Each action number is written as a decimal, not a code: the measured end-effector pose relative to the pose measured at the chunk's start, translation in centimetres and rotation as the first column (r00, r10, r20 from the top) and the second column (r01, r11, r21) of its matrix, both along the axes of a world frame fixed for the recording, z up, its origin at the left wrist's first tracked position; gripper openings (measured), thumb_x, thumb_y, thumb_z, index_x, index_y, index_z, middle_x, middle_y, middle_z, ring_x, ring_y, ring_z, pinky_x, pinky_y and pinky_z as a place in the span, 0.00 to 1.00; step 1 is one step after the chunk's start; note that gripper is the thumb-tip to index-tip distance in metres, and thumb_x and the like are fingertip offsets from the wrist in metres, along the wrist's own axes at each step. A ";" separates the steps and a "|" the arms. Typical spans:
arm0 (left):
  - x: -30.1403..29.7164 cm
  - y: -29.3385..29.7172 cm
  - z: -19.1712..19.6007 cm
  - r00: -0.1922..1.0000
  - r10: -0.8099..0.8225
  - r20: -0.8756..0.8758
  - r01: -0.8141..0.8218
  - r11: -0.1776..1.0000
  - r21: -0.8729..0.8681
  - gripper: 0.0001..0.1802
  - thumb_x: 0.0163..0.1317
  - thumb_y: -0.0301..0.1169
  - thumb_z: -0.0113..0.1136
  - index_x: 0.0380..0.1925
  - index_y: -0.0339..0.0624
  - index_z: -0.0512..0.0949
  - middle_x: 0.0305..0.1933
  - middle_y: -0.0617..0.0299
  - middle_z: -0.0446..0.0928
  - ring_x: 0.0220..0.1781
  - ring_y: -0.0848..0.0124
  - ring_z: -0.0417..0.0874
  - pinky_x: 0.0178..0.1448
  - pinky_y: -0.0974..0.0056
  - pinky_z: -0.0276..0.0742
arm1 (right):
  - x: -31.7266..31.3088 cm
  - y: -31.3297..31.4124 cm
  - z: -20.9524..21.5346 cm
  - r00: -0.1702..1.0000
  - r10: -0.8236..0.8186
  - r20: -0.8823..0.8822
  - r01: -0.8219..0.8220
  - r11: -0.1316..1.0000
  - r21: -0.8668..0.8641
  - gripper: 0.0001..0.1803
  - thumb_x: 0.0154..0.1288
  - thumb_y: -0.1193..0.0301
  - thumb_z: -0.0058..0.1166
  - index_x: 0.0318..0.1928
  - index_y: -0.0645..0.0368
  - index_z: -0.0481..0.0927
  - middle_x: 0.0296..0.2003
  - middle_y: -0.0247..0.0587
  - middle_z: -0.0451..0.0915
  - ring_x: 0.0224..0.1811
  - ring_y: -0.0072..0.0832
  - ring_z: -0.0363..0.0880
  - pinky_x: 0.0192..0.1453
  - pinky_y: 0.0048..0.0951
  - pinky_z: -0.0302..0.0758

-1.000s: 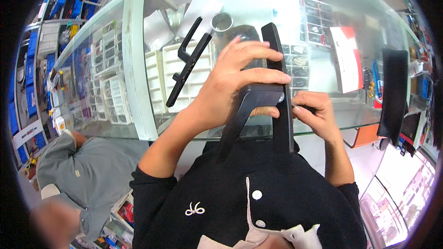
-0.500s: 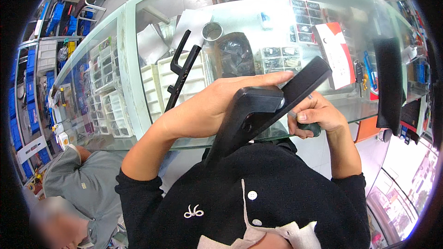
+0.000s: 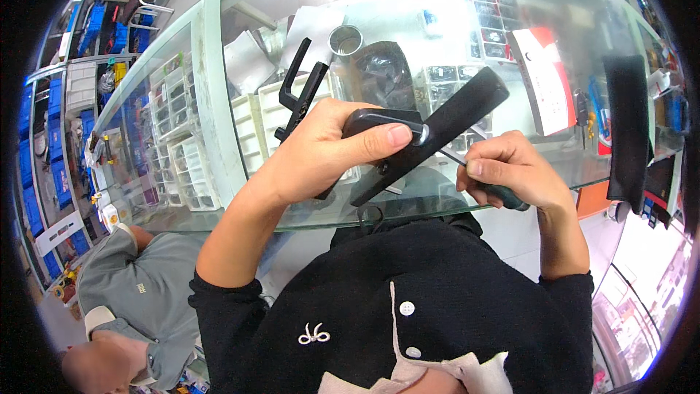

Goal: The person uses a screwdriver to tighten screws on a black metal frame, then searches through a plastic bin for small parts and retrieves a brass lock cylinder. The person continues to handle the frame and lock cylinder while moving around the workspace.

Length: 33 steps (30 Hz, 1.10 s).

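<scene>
A black lever door handle with a long flat plate [image 3: 463, 111] is raised above the glass counter, tilted up to the right. My left hand [image 3: 319, 147] is closed around its lever, the thumb lying along the top. In my right hand [image 3: 521, 168] is a screwdriver with a dark green grip [image 3: 508, 197], pinched between thumb and fingers. The thin shaft points toward the plate's underside; whether the tip touches is hidden. Left of my left hand, a second black piece with a lever-like arm [image 3: 309, 95] rests on the counter, partly covered by that hand.
The glass counter [image 3: 208, 87] shows white trays [image 3: 251, 131], a metal can [image 3: 345, 41] and compartment boxes [image 3: 496, 22] beneath or on it. A white and red box [image 3: 541, 80] and a long black piece [image 3: 627, 128] lie right. Another person [image 3: 146, 284] sits at lower left.
My left hand has turned the door handle, its thumb now showing over the lever and the plate more in view. My right hand has shifted slightly right and down, exposing the screwdriver shaft.
</scene>
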<state>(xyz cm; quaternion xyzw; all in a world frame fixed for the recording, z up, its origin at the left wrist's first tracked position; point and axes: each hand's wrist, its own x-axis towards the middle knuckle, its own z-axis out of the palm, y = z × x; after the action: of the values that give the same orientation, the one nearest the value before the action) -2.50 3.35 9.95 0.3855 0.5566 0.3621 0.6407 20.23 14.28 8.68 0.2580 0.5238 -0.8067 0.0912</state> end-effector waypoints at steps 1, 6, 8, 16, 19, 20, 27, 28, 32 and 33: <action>-0.3 0.2 -0.1 0.999 -0.045 0.002 0.045 0.999 -0.029 0.29 0.54 0.47 0.55 0.43 0.28 0.74 0.37 0.49 0.78 0.38 0.64 0.80 0.42 0.64 0.78 | 0.0 -0.1 0.3 0.995 0.013 0.099 -0.022 0.996 0.089 0.16 0.64 0.63 0.45 0.29 0.63 0.76 0.14 0.29 0.69 0.15 0.14 0.65 0.18 0.16 0.61; -1.5 0.7 -1.0 0.971 -0.238 -0.038 0.234 0.969 -0.084 0.28 0.55 0.47 0.54 0.42 0.29 0.75 0.40 0.48 0.77 0.41 0.63 0.79 0.48 0.62 0.75 | 0.0 -0.7 0.7 0.999 -0.040 0.027 0.029 0.941 0.338 0.15 0.63 0.66 0.46 0.27 0.64 0.78 0.13 0.31 0.70 0.12 0.14 0.64 0.15 0.17 0.60; -1.6 0.8 -1.3 0.964 -0.263 0.033 0.265 0.960 -0.091 0.28 0.56 0.47 0.53 0.43 0.29 0.75 0.41 0.47 0.77 0.43 0.62 0.79 0.50 0.62 0.74 | 0.0 -0.5 0.6 0.999 0.009 0.039 -0.023 0.926 0.378 0.14 0.63 0.66 0.47 0.28 0.64 0.78 0.13 0.31 0.69 0.12 0.14 0.64 0.15 0.17 0.60; -1.3 0.2 -1.7 0.957 -0.201 0.210 0.216 0.975 -0.052 0.28 0.58 0.50 0.52 0.41 0.33 0.76 0.36 0.56 0.78 0.38 0.73 0.77 0.45 0.70 0.72 | -0.3 0.4 0.5 0.996 0.083 0.011 -0.079 0.887 0.455 0.15 0.63 0.64 0.47 0.29 0.64 0.78 0.13 0.32 0.70 0.12 0.14 0.64 0.15 0.17 0.60; -0.8 0.0 -1.6 0.948 -0.098 0.303 0.133 0.987 -0.096 0.38 0.58 0.60 0.38 0.52 0.35 0.68 0.42 0.49 0.76 0.45 0.61 0.77 0.49 0.62 0.72 | -0.4 0.6 0.6 0.996 0.087 0.025 -0.089 0.879 0.468 0.15 0.63 0.64 0.47 0.29 0.64 0.78 0.13 0.32 0.70 0.12 0.14 0.64 0.14 0.16 0.60; -0.7 0.0 -1.5 0.950 -0.042 0.309 0.095 0.983 -0.159 0.43 0.58 0.63 0.32 0.56 0.36 0.64 0.45 0.46 0.75 0.48 0.56 0.77 0.51 0.58 0.72 | -0.4 0.7 0.6 0.996 0.087 0.034 -0.093 0.881 0.463 0.15 0.63 0.64 0.47 0.29 0.64 0.78 0.13 0.32 0.70 0.12 0.14 0.64 0.14 0.16 0.60; -0.3 1.0 -1.3 0.909 -0.067 0.411 0.165 0.964 -0.208 0.33 0.61 0.53 0.37 0.55 0.36 0.63 0.46 0.52 0.74 0.45 0.62 0.79 0.43 0.66 0.74 | -0.5 1.1 0.3 0.993 0.116 0.012 -0.108 0.873 0.476 0.17 0.63 0.62 0.48 0.28 0.64 0.78 0.12 0.32 0.70 0.11 0.15 0.65 0.14 0.16 0.61; -0.1 1.0 -1.2 0.901 -0.041 0.432 0.147 0.965 -0.216 0.31 0.61 0.50 0.38 0.54 0.36 0.64 0.46 0.52 0.74 0.44 0.65 0.79 0.42 0.70 0.74 | -0.5 1.2 0.2 0.992 0.124 0.007 -0.113 0.872 0.476 0.17 0.62 0.62 0.48 0.28 0.64 0.78 0.12 0.32 0.70 0.12 0.15 0.65 0.14 0.16 0.61; 0.8 1.4 -1.8 0.850 0.092 0.519 0.054 0.964 -0.260 0.27 0.60 0.45 0.40 0.51 0.34 0.65 0.40 0.57 0.74 0.36 0.71 0.79 0.34 0.73 0.76 | -0.6 1.6 0.0 0.986 0.165 0.017 -0.154 0.877 0.454 0.18 0.62 0.61 0.48 0.27 0.64 0.79 0.13 0.32 0.71 0.12 0.15 0.66 0.14 0.16 0.61; 1.0 1.4 -1.9 0.836 0.120 0.535 0.029 0.965 -0.262 0.26 0.61 0.45 0.40 0.49 0.34 0.67 0.39 0.58 0.74 0.35 0.72 0.79 0.34 0.73 0.76 | -0.7 1.7 -0.1 0.986 0.164 0.020 -0.154 0.872 0.465 0.18 0.62 0.61 0.48 0.27 0.64 0.79 0.13 0.32 0.71 0.12 0.15 0.66 0.14 0.16 0.61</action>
<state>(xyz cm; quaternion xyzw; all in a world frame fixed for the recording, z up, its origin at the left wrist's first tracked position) -1.46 4.78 8.01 0.1655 0.4024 0.3959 0.8086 19.56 16.02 8.54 0.2201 0.7222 -0.6499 0.0874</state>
